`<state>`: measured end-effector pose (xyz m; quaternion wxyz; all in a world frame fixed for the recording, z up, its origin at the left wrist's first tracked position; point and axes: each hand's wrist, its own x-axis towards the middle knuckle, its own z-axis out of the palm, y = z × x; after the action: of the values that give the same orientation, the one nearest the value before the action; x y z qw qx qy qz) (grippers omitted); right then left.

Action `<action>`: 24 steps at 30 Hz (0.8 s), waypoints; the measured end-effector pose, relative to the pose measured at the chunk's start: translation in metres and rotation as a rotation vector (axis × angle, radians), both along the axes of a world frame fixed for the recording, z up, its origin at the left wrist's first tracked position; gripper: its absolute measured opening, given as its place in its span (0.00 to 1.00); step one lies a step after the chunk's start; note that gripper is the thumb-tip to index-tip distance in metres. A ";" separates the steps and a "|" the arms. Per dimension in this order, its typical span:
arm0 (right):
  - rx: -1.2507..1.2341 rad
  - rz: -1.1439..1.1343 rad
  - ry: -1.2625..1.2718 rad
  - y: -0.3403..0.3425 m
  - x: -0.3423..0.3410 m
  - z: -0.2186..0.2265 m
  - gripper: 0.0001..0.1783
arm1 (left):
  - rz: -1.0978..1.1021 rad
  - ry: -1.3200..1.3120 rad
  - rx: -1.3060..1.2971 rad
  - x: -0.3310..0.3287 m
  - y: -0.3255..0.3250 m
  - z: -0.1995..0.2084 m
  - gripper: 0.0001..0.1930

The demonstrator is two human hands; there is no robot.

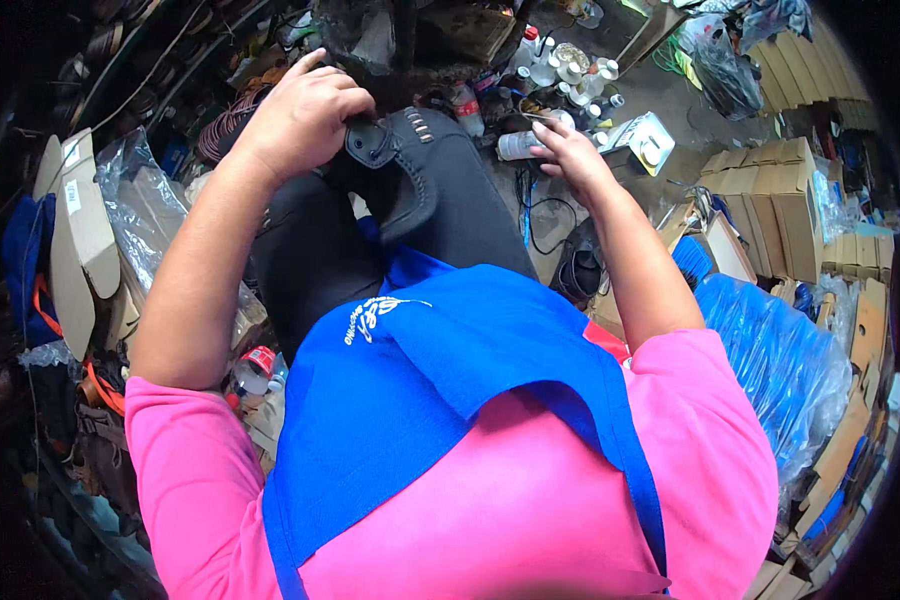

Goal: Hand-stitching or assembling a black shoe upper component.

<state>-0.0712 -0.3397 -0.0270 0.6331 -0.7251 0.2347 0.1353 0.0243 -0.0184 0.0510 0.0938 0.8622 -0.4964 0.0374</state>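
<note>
A black leather shoe upper (410,178) lies across my lap, its curved edge stitched and a few small holes showing near its left end. My left hand (310,112) is closed at that end, fingers curled over the edge of the leather. Out to the right and raised above the floor, my right hand (573,158) pinches a thin, needle-like thing (536,116) too fine to make out well. Any thread running between the two hands cannot be seen.
Bottles and jars (570,75) crowd the floor ahead, with a white can (642,142) beside them. Stacked cardboard pieces (765,200) and a blue plastic-wrapped bundle (770,350) stand at the right. Cardboard shapes (82,250) and clear plastic (145,215) lie at the left.
</note>
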 end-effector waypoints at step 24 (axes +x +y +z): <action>0.154 0.550 -0.620 0.151 0.010 0.090 0.13 | 0.643 0.094 -0.821 -0.097 0.039 0.040 0.16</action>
<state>-0.0617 -0.1890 0.0634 0.6663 -0.7179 -0.1798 0.0917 -0.0726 0.0207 0.0907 0.4300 0.8640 -0.1463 0.2173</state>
